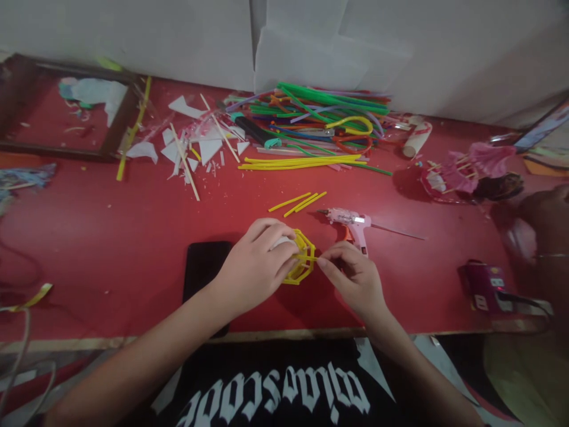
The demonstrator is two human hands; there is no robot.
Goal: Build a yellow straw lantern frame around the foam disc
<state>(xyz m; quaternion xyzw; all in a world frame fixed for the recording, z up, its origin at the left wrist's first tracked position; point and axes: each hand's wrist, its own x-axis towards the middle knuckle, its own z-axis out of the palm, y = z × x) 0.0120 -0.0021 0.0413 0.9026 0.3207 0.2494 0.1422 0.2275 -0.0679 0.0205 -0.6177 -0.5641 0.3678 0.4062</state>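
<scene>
My left hand [251,264] wraps over a small round-sided frame built of yellow pipe-cleaner pieces [292,280], which it steadies just above the red table; something white shows under its fingers. At the frame's right side, my right hand [355,281] pinches the end of a short yellow pipe-cleaner piece [312,258] between thumb and forefinger. That piece reaches into the frame, and its far end is hidden by my left fingers. Several cut yellow pieces [306,203] lie just beyond. A pink hot glue gun [349,218] rests on its side beyond my right hand.
A black phone [198,267] lies beside my left wrist. At the back are yellow stems [302,162], a heap of coloured pipe cleaners [329,107], a cutter [255,129] and paper scraps [211,149]. On the right, a power strip [484,287] sits near another person's arm [546,237].
</scene>
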